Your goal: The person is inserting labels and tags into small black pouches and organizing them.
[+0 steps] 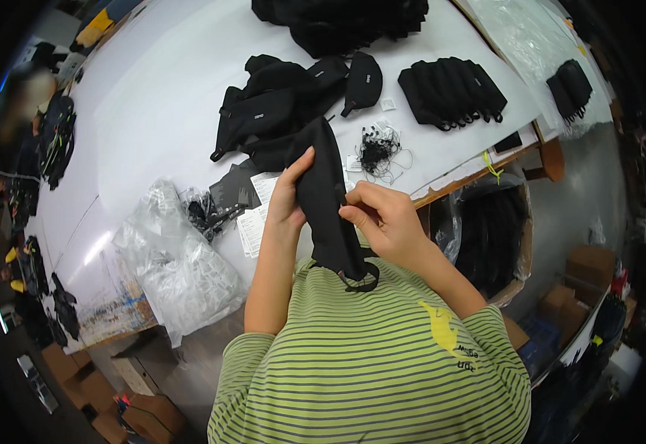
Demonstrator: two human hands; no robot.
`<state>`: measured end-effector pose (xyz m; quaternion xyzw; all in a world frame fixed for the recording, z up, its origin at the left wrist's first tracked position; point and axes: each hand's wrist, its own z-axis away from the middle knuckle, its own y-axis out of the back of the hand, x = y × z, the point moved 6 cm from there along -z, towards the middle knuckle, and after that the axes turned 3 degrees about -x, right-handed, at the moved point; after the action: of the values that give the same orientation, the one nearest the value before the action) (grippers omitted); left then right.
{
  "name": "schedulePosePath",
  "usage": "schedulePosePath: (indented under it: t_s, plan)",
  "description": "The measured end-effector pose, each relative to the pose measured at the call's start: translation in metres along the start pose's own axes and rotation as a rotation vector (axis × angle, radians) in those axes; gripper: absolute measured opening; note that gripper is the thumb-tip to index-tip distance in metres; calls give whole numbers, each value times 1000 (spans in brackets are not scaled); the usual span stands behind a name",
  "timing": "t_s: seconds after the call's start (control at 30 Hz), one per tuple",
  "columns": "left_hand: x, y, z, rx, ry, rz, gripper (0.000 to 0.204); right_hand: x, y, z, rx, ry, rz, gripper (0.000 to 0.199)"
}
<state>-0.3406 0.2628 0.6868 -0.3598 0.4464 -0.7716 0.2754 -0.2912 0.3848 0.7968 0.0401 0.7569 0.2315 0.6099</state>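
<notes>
Left hand (291, 189) grasps black pouch (320, 196) by its left edge, upper end over worktop (152, 133); right hand (378, 214) pinches near its right edge, detail too small to tell. Risk: slack left grip could drop it; end loop (374, 280) might snag striped shirt (352, 340).

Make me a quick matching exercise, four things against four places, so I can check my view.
Things:
1. Long black pouch
2. Tangle of black cords
3. Clear plastic bag
4. Yellow strip

Places:
A. Hanging at the right edge of the table
B. Just beyond the right hand
C. Between both hands
D. Left of the left hand, partly over the near edge

Pairs: 1-C, 2-B, 3-D, 4-A
</notes>
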Motion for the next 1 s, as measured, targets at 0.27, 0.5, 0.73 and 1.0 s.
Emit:
schedulePosePath:
  t_s: [0.27,0.5,0.73,1.0]
  plan:
    - [11,-8,-14,-16,-206,58,24,0,21,9,-187,136,-89,13]
    - [-6,-16,-29,53,-218,15,23,12,51,12,-140,88,-64,14]
    - [-25,-14,-42,162,-163,30,22,23,71,15,-144,72,-41,14]
    - [-25,-5,-37,290,-191,101,27,8,101,6,-2,287,308,28]
